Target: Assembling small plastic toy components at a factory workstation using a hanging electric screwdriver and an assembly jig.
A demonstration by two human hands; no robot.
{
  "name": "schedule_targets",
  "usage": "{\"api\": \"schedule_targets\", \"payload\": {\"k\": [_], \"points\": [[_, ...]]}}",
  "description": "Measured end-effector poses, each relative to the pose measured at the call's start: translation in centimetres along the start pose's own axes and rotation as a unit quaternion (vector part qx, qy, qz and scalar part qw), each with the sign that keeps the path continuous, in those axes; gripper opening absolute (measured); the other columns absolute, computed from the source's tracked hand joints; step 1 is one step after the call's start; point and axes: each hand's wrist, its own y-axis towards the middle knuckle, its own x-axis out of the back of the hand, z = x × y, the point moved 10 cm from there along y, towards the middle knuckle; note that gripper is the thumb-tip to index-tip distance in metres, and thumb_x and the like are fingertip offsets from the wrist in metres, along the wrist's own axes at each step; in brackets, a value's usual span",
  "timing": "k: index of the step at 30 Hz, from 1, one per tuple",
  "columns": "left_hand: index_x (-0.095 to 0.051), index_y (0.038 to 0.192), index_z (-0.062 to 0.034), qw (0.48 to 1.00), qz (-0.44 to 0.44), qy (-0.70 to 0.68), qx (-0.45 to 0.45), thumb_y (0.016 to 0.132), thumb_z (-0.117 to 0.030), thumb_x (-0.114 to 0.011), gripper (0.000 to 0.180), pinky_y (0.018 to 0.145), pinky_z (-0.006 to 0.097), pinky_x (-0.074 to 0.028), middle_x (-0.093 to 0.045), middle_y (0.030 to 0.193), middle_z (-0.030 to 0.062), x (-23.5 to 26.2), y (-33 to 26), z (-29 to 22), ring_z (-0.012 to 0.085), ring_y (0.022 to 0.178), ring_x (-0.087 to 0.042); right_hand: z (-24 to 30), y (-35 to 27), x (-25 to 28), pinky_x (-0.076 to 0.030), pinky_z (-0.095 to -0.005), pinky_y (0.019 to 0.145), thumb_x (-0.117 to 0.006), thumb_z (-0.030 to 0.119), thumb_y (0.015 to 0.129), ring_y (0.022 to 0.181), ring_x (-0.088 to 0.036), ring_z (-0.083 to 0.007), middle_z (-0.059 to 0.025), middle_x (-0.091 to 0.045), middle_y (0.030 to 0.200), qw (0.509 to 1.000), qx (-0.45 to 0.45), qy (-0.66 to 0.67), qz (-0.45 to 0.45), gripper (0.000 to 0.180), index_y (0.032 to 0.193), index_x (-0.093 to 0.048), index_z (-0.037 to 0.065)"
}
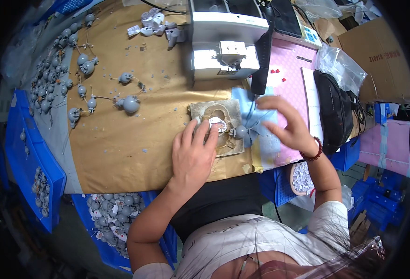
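A square metal fixture plate [233, 111] with a carved hollow lies on the brown-covered bench. In the hollow sits a small white piece [218, 122] with markings. My left hand [194, 156] lies palm down at the plate's left side, its stretched fingertips on or beside the white piece. A round grey part [240, 132] with a thin stem rests over the plate's right edge. Above the blue cloth [265, 135], my right hand [291, 128] is raised with curved fingers apart, somewhat blurred, and nothing shows in it.
Behind the plate stands a white machine [228, 30]. Grey ball parts [131, 104] lie scattered at the left, and white-grey pieces [154, 23] are heaped at the back. A blue bin [116, 214] of grey parts stands below the bench edge. At the right lies a black bag [333, 111].
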Motion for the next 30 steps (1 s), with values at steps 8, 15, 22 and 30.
{"api": "schedule_targets", "payload": {"k": [8,15,22,30], "points": [[-0.064,0.128,-0.0083,1.000,-0.008,0.015,-0.025,0.076,-0.003,-0.072,0.053,0.096,0.042,-0.046,-0.060,0.129,0.0118,-0.4,-0.1,-0.1,0.0313,0.123,-0.056,0.5,-2.0,-5.2,-0.051,-0.0411,0.091,-0.077,0.008,0.081,0.108,-0.060,-0.0338,-0.0147,-0.062,0.116,0.998,-0.011,-0.066,0.014,0.039,0.117,-0.061,0.006],[-0.064,0.128,-0.0079,0.999,-0.013,0.008,-0.034,0.076,-0.004,-0.073,0.052,0.095,0.042,-0.047,-0.062,0.127,0.0119,-0.2,-0.1,0.2,0.0309,0.123,-0.056,0.4,-0.9,-5.7,-0.054,-0.0346,0.077,-0.073,0.001,0.077,0.097,-0.063,-0.0263,-0.0120,-0.060,0.103,0.999,-0.028,-0.035,0.014,0.042,0.118,-0.063,0.006],[-0.065,0.126,-0.0064,0.999,-0.016,0.011,-0.042,0.077,-0.006,-0.073,0.049,0.094,0.042,-0.047,-0.062,0.126,0.0131,-0.2,-0.2,0.2,0.0308,0.122,-0.057,-2.0,0.8,-8.1,-0.055,-0.0253,0.071,-0.066,0.000,0.088,0.091,-0.062,-0.0106,-0.0059,-0.057,0.113,0.910,-0.182,0.368,0.058,0.036,0.124,-0.062,0.002],[-0.068,0.117,-0.0058,0.999,-0.016,0.001,-0.047,0.079,-0.007,-0.072,0.039,0.094,0.042,-0.048,-0.063,0.124,0.0136,0.1,0.1,0.2,0.0299,0.122,-0.058,-3.6,1.4,-9.3,-0.055,-0.0248,0.066,-0.076,0.010,0.089,0.073,-0.066,-0.0104,-0.0041,-0.069,0.086,0.873,-0.254,0.413,0.059,0.043,0.126,-0.057,-0.003]]}}
